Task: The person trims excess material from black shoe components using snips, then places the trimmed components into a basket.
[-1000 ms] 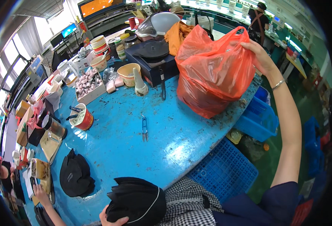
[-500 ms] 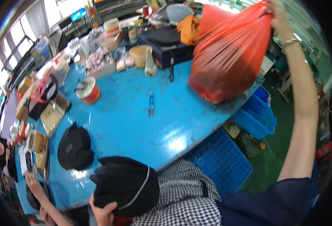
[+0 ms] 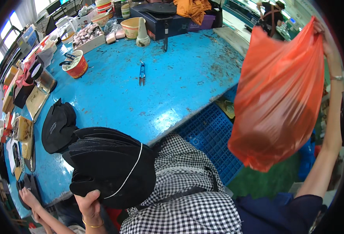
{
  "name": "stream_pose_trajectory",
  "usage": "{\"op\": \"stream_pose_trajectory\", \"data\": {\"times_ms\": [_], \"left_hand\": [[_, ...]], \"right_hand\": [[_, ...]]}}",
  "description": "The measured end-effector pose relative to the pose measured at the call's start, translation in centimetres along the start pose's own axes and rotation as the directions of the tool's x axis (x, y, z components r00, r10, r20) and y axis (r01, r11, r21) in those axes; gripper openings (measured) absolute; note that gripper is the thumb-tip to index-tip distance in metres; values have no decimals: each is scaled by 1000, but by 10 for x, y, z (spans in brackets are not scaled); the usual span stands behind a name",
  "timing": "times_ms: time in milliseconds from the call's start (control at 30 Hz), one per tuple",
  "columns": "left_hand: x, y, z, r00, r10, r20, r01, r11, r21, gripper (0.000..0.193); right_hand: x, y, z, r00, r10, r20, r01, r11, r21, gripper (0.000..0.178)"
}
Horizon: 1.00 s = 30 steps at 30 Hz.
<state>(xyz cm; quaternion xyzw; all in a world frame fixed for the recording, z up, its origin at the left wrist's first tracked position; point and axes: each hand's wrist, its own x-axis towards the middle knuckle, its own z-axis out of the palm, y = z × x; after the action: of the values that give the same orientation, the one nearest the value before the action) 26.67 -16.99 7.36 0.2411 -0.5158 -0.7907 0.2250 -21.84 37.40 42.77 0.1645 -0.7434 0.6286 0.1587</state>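
My left hand (image 3: pixel 88 203) is closed on the near edge of a thick bundle of black cut pieces (image 3: pixel 111 167), with its thumb on top. A white string runs around the bundle, and the layers fan apart on the far side. Up at the right, my right hand (image 3: pixel 325 39) grips the gathered top of a red plastic bag (image 3: pixel 277 101). The bag hangs beside the table edge, and dark contents show faintly through it. A smaller stack of black pieces (image 3: pixel 58 126) lies on the blue table (image 3: pixel 113 97), just beyond the bundle.
Thread snips (image 3: pixel 142 74) and a red tub (image 3: pixel 76 65) stand apart on the table. Blue plastic crates (image 3: pixel 207 134) sit below its edge. At the left a co-worker's hands (image 3: pixel 30 199) touch black pieces. Another person (image 3: pixel 272 17) is at the far right.
My right hand has carried the red bag off the table, rightward and down past its edge. The view has turned, and the bundle in my left hand shows more of its layers.
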Motion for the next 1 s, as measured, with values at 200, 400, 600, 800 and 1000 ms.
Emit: {"op": "stream_pose_trajectory", "data": {"times_ms": [200,400,600,800,1000], "left_hand": [[14,0,26,999,-40,19,39,997,67,55],[36,-4,32,985,-111,134,77,968,238,73],[53,-1,73,970,-117,211,67,970,232,73],[62,-14,120,953,-208,220,162,965,208,73],[86,-45,194,892,-262,369,288,957,-16,54]], "right_hand": [[-124,70,-23,964,257,66,-259,965,35,15],[-268,139,1,821,565,-78,-538,813,224,13],[-363,241,91,689,719,92,-712,647,273,20],[-321,247,83,829,481,286,-96,626,-774,29],[-342,231,26,702,698,142,-653,710,-263,29]]}}
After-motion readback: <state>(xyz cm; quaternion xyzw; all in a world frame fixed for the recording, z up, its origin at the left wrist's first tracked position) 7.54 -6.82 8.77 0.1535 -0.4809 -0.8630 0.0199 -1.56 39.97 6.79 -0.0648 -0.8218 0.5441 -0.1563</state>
